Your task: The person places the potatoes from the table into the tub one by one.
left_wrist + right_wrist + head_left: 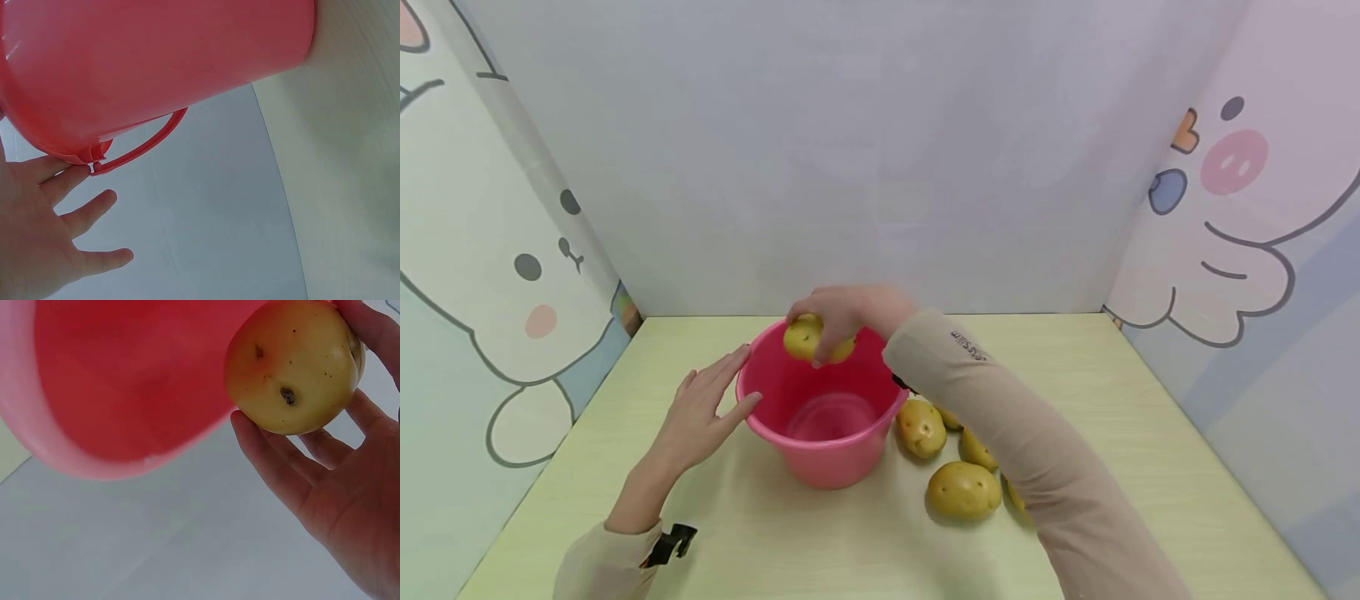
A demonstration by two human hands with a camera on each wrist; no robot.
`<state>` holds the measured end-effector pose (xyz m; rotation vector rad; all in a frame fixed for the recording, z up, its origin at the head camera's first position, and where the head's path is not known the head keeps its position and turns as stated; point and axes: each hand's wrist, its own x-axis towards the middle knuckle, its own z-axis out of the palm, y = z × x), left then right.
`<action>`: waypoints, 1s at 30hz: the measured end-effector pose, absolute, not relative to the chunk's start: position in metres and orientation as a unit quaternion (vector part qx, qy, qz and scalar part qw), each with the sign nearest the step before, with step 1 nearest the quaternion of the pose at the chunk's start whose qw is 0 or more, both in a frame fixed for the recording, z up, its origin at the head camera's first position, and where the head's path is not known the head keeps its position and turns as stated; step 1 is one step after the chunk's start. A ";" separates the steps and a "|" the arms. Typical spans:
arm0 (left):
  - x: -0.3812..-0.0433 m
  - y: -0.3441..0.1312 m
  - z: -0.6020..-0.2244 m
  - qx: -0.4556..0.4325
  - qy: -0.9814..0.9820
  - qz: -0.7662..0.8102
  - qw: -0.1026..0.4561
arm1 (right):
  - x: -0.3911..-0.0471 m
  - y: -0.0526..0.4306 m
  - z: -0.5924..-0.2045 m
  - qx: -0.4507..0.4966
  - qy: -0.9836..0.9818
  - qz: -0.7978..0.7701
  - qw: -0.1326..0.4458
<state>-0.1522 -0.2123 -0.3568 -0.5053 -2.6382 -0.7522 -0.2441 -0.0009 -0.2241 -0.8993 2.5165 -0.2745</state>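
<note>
A pink plastic bucket (pixel 831 462) stands upright on the table, its bare bottom showing inside. My right hand (pixel 846 310) grips a yellow potato (pixel 805 338) over the bucket's far rim, thumb on the near side. Dark eyes dot that potato (pixel 290 369) in the right wrist view, where fingers curl round its lower side. At the bucket's left rim, my left hand (pixel 698 417) rests with thumb and fingers spread and fairly straight. The left wrist view shows its fingertips beside the red handle (pixel 147 144) where it joins the rim.
Several potatoes lie right of the bucket, among them one close to its wall (pixel 921 429) and one nearer me (pixel 964 492). My right sleeve (pixel 1015 433) partly covers others. A pale wall (pixel 880 167) rises behind the table (pixel 760 542), with cartoon-printed panels (pixel 1240 250) at the sides.
</note>
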 end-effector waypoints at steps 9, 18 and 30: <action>-0.153 -0.213 -0.358 -0.181 -0.931 -0.266 0.174 | -0.246 -0.010 -0.238 -0.298 0.920 -0.102 0.234; -0.153 -0.213 -0.359 -0.182 -0.929 -0.268 0.176 | -0.246 -0.012 -0.248 -0.281 0.921 -0.102 0.249; -0.153 -0.213 -0.357 -0.188 -0.928 -0.268 0.178 | -0.248 -0.011 -0.245 -0.322 0.919 -0.078 0.212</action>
